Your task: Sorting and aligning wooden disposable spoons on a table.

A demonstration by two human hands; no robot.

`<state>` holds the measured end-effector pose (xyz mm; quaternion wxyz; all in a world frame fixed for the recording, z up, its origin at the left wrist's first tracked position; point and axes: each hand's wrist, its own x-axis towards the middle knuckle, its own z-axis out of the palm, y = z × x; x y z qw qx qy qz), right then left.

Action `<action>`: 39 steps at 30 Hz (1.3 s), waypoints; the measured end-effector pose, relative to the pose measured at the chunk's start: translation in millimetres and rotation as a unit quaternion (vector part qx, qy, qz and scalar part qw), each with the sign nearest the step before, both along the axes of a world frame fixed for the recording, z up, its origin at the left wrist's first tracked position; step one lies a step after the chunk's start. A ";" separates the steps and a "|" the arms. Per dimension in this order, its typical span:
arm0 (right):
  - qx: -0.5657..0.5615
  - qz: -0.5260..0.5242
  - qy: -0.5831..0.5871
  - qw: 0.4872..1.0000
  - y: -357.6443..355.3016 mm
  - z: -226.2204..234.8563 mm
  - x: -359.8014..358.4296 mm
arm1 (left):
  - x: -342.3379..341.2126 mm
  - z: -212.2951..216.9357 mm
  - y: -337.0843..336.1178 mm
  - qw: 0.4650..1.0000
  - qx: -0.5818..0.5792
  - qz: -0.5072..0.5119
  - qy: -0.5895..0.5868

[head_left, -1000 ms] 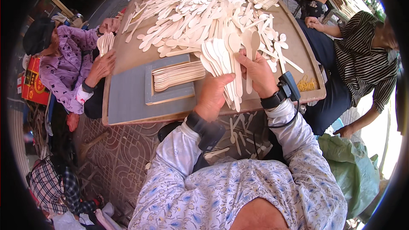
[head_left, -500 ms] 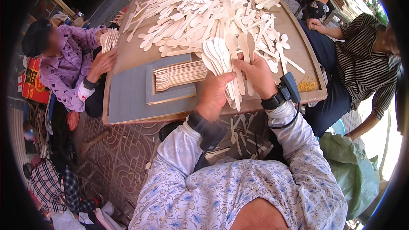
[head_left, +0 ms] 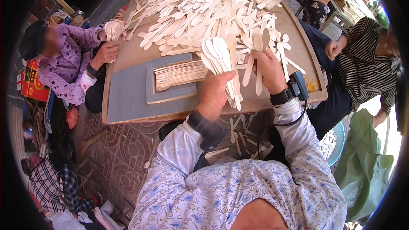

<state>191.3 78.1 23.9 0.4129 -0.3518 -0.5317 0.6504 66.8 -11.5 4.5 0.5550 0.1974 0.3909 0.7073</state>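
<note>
My left hand point(head_left: 214, 91) is closed round a fanned bundle of pale wooden spoons point(head_left: 216, 55), bowls pointing away from me. To its right, my right hand point(head_left: 269, 71) grips two wooden spoons point(head_left: 257, 44), set a little apart from the bundle. Beyond both hands lies a large loose heap of wooden spoons point(head_left: 191, 17). Left of my left hand, a grey wooden frame point(head_left: 150, 87) holds a neat row of stacked spoons point(head_left: 177, 76) on a grey board point(head_left: 123, 98).
Co-workers sit round the brown table point(head_left: 304, 51); one at the left holds a spoon bundle point(head_left: 114, 30). Yellow rubber bands point(head_left: 312, 84) lie at the right corner. Below right are a blue basin point(head_left: 338, 140) and a green sack point(head_left: 362, 162). Fallen spoons point(head_left: 238, 134) litter the floor.
My right hand has moved right, away from the left-hand bundle, with two spoons in it. The left co-worker's bundle has turned upright. The green sack has shifted, uncovering the basin.
</note>
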 end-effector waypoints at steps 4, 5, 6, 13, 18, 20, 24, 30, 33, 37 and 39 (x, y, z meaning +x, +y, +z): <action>-0.035 0.059 -0.038 0.997 -13.2 4.4 -7.9 | 0.0 -5.0 0.4 1.000 0.007 0.009 0.012; -0.032 0.071 -0.040 0.996 -14.8 2.6 -9.0 | 1.0 -4.6 0.4 1.000 0.015 -0.002 0.007; -0.039 0.067 -0.036 0.996 -16.6 2.5 -9.4 | 1.9 -4.4 0.5 1.000 0.022 -0.013 0.002; -0.067 0.041 -0.017 0.997 -17.9 -0.2 -15.2 | 2.5 -1.1 -1.8 0.999 0.025 -0.035 -0.010; -0.109 0.024 0.056 0.992 -8.1 15.1 -1.6 | -7.3 -7.4 -1.4 0.998 -0.005 -0.042 -0.050; -0.102 0.043 0.068 0.992 -1.5 8.4 4.9 | -7.0 -5.5 0.2 0.997 -0.013 -0.041 -0.057; -0.022 0.133 -0.095 0.986 -16.3 6.6 3.1 | -10.3 -10.3 0.2 0.996 0.003 -0.021 -0.084; 0.058 0.175 -0.139 0.973 -26.1 -8.0 -4.2 | -8.2 -10.5 4.5 0.993 0.036 -0.026 -0.107; -0.012 0.154 -0.164 0.974 -26.1 0.3 -5.8 | -9.1 -11.7 3.9 0.995 0.019 -0.007 -0.102; 0.019 0.170 -0.136 0.976 -26.5 -5.4 -6.2 | -9.4 -8.2 3.5 0.995 0.009 -0.019 -0.096; 0.049 0.175 -0.136 0.974 -25.9 -10.7 -6.5 | -9.9 -6.6 4.1 0.995 0.030 -0.028 -0.094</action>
